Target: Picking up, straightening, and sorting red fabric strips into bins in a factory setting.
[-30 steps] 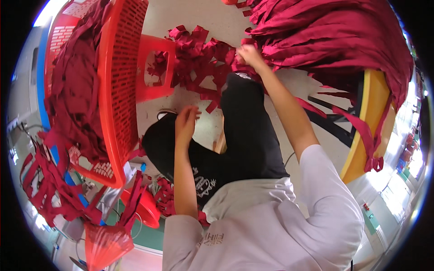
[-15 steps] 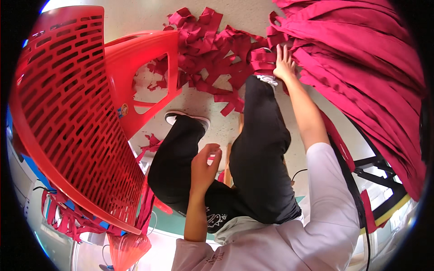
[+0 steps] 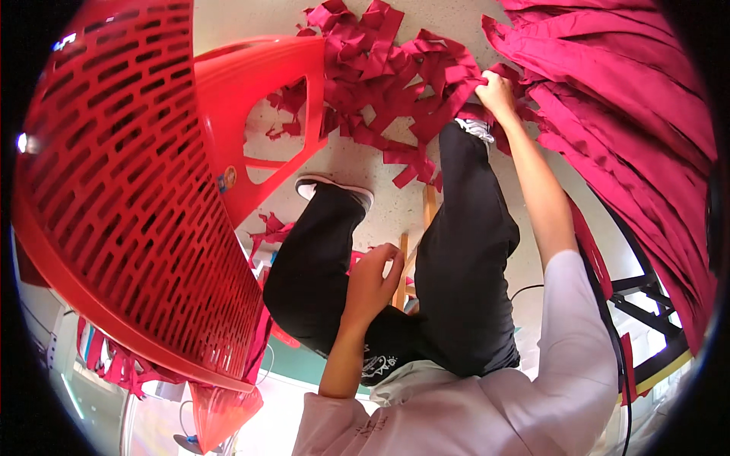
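Observation:
My right hand (image 3: 496,93) is closed around a crimson cloth strip (image 3: 468,90) at the edge of a heap of cut scraps (image 3: 380,72) on the floor. Just beyond its knuckles hangs the large gathered crimson fabric (image 3: 608,83). My left hand (image 3: 374,277) hovers over my lap, between my knees, its fingers loosely curled with a gap to the thumb. Nothing shows in it. Part of the strip is hidden by my right fingers.
A red plastic chair (image 3: 144,190) with a slotted back stands close on my left. On the right, a black metal frame (image 3: 646,304) sits under the fabric. A red plastic bag (image 3: 220,418) hangs at lower left. My shoe (image 3: 334,188) rests near the scraps.
My right hand has gone from spread fingers to closed on the cloth strip, drawing scraps up with it. My left hand stays raised over my lap. The view has shifted slightly.

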`<action>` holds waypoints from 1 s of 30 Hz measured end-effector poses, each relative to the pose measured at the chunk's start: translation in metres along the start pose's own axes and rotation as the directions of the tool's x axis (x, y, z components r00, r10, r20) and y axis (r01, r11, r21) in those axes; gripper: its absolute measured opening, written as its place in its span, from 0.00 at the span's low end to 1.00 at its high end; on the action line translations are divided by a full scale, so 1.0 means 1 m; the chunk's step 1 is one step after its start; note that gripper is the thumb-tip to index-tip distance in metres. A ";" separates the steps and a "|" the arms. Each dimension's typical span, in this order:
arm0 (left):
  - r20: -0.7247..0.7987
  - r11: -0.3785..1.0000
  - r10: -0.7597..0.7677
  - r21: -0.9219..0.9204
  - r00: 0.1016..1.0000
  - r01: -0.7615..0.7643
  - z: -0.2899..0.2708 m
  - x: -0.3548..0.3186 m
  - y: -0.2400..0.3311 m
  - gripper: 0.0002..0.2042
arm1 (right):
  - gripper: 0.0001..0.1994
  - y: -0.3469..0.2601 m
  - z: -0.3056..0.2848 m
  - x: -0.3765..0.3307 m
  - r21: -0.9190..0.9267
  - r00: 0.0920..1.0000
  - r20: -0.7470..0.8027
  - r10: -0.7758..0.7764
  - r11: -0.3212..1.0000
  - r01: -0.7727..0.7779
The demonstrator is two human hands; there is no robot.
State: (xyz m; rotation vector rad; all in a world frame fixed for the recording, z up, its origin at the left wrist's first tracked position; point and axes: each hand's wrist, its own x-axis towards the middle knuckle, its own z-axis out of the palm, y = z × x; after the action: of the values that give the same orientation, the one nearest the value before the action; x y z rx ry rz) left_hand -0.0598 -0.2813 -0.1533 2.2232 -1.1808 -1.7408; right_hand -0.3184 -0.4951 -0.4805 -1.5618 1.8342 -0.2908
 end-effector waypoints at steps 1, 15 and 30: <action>0.004 1.000 0.012 -0.012 1.000 -0.012 0.003 0.002 0.006 0.08 | 0.12 -0.010 -0.008 -0.008 0.081 0.996 0.050 -0.077 0.994 0.073; -0.024 1.000 -0.002 -0.009 1.000 0.002 0.000 0.002 -0.006 0.07 | 0.17 -0.050 0.010 0.010 -0.091 0.902 0.322 -0.289 0.938 0.333; 0.058 0.999 0.030 0.025 0.998 -0.031 -0.006 0.011 0.010 0.11 | 0.24 -0.131 0.163 0.023 -0.264 0.510 0.642 -0.572 0.460 0.848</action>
State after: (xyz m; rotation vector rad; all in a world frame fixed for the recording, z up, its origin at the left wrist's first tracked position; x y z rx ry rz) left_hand -0.0586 -0.2970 -0.1548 2.1716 -1.2496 -1.7991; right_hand -0.1151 -0.5060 -0.5314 -2.5478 0.7354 0.2877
